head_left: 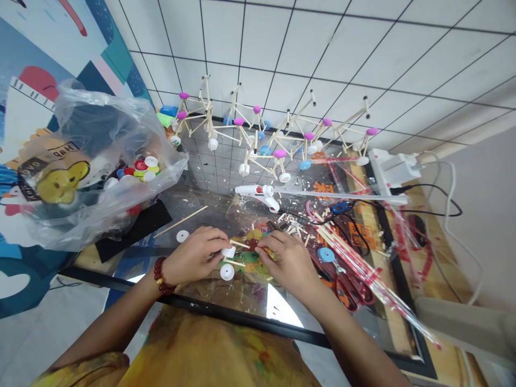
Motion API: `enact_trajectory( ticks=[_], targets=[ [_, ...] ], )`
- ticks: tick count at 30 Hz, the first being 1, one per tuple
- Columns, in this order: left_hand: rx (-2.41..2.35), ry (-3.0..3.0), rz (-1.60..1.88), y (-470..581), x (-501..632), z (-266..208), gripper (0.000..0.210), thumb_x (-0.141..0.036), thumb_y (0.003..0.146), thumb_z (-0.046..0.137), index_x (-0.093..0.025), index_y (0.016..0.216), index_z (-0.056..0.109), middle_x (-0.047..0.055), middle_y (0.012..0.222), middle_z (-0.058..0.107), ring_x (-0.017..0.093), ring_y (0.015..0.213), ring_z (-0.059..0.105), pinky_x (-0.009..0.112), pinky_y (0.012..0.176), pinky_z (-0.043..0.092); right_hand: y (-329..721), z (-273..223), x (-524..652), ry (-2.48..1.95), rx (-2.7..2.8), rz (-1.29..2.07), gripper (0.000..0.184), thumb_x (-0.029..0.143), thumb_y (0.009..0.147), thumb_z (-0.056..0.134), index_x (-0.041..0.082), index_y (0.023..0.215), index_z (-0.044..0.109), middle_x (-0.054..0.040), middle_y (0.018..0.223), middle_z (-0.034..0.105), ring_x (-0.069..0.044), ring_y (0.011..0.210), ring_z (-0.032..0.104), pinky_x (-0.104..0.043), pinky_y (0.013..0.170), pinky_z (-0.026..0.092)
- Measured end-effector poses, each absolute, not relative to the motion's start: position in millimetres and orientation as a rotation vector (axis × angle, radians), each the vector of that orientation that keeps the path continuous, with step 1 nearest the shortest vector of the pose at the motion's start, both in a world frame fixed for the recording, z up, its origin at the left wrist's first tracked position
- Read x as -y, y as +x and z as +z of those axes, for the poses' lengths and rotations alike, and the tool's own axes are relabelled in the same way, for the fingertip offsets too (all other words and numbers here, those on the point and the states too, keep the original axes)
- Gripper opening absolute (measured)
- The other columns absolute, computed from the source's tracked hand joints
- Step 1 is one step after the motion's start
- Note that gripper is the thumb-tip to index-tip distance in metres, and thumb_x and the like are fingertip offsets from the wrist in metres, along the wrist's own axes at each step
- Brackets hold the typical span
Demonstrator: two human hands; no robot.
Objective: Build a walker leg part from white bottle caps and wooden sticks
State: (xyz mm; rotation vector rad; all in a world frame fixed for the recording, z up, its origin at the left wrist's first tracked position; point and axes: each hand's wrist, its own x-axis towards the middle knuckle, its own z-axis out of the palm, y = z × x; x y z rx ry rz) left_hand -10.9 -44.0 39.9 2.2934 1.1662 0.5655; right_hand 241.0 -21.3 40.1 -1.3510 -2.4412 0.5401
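My left hand (201, 252) is closed in a pinch on a white bottle cap (228, 251). Two short wooden sticks, an upper stick (239, 244) and a lower stick (234, 262), extend rightward by the cap. A round white cap (227, 272) lies just below it, and a flat white disc (183, 236) is left of my fingers. My right hand (287, 260) is near the upper stick's right end, its fingers bent together; what they hold, if anything, is hidden. A dark, narrow object (274, 226) shows by its knuckles.
Several stick-and-cap figures (253, 153) stand along the tiled wall. A white glue gun (260, 196) lies mid-table amid scraps. At right are bundled sticks (363, 269), red-handled scissors (351, 290) and a power strip (397, 166). A plastic bag (92, 215) with caps stands left.
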Motion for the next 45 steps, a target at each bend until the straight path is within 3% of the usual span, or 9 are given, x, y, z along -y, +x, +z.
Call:
enact_trajectory(
  ticks=[10,14,16,18,20,22,27,31,45],
  targets=[
    [-1.474,2.107,0.995,-60,35,71,0.029,-0.016,0.080,0.066,-0.022,0.109,0.065,0.006,0.106,0.069,0.020,0.098,0.066,0.033,0.090,0.053,218,41,-1,-1.297,2.420,0.535,0.020,0.019,0.092,0.053,0.020,0.104,0.069,-0.0090,0.101,0.069,-0.025,0.094,0.063,-0.040,0.085,0.048],
    [-1.399,2.092,0.955,-64,33,78,0.033,-0.016,0.079,0.066,-0.023,0.112,0.064,0.005,0.107,0.069,0.020,0.098,0.066,0.034,0.090,0.053,187,34,-10,-1.220,2.307,0.844,0.061,0.015,0.086,0.055,0.018,0.145,0.041,-0.0147,0.140,0.050,-0.022,0.096,0.063,-0.038,0.085,0.053],
    [-1.384,2.076,0.964,-63,34,77,0.038,-0.015,0.079,0.067,-0.024,0.115,0.063,0.005,0.105,0.068,0.020,0.096,0.065,0.034,0.090,0.053,177,33,-13,-1.155,2.291,0.964,0.072,0.012,0.084,0.054,0.018,0.151,0.030,-0.0153,0.149,0.042,-0.019,0.092,0.064,-0.035,0.084,0.054],
    [-1.422,2.034,1.033,-64,35,75,0.042,-0.015,0.079,0.068,-0.024,0.119,0.061,0.005,0.103,0.067,0.020,0.095,0.065,0.036,0.090,0.052,176,34,-12,-1.091,2.425,0.947,0.062,0.007,0.082,0.052,0.017,0.143,0.044,-0.0146,0.143,0.049,-0.021,0.099,0.063,-0.037,0.090,0.051],
    [-1.466,1.985,1.115,-65,36,73,0.046,-0.015,0.079,0.069,-0.024,0.123,0.059,0.006,0.102,0.066,0.020,0.095,0.064,0.037,0.090,0.052,185,37,-7,-1.091,2.622,0.842,0.040,0.004,0.081,0.051,0.016,0.115,0.068,-0.0134,0.121,0.065,-0.026,0.104,0.061,-0.043,0.096,0.047],
    [-1.463,1.978,1.137,-64,37,73,0.049,-0.014,0.078,0.069,-0.024,0.125,0.057,0.005,0.101,0.065,0.020,0.094,0.064,0.038,0.090,0.052,197,39,-1,-1.196,2.634,0.813,0.027,0.006,0.083,0.051,0.017,0.093,0.073,-0.0114,0.097,0.070,-0.027,0.098,0.062,-0.045,0.093,0.046],
    [-1.310,2.105,1.098,-52,38,77,0.049,-0.010,0.078,0.067,-0.024,0.124,0.057,0.005,0.098,0.067,0.019,0.092,0.064,0.035,0.087,0.052,204,38,2,-1.183,1.758,1.588,0.033,0.031,0.086,0.064,0.022,0.117,0.066,-0.0063,0.109,0.069,-0.018,0.089,0.063,-0.033,0.081,0.050],
    [-1.252,2.176,1.135,-44,40,77,0.051,-0.008,0.078,0.065,-0.024,0.126,0.057,0.006,0.100,0.069,0.019,0.097,0.065,0.036,0.090,0.053,190,45,-3,-0.981,1.136,2.086,0.040,0.036,0.074,0.076,0.024,0.111,0.070,-0.0035,0.111,0.070,-0.017,0.092,0.064,-0.031,0.084,0.049],
    [-1.203,2.242,1.179,-35,47,65,0.050,-0.008,0.077,0.066,-0.022,0.124,0.058,0.008,0.108,0.070,0.021,0.106,0.065,0.041,0.098,0.052,172,57,-1,-0.986,0.771,2.263,0.033,0.034,0.059,0.085,0.021,0.089,0.078,-0.0019,0.085,0.076,-0.017,0.082,0.066,-0.030,0.080,0.047]
  ],
)
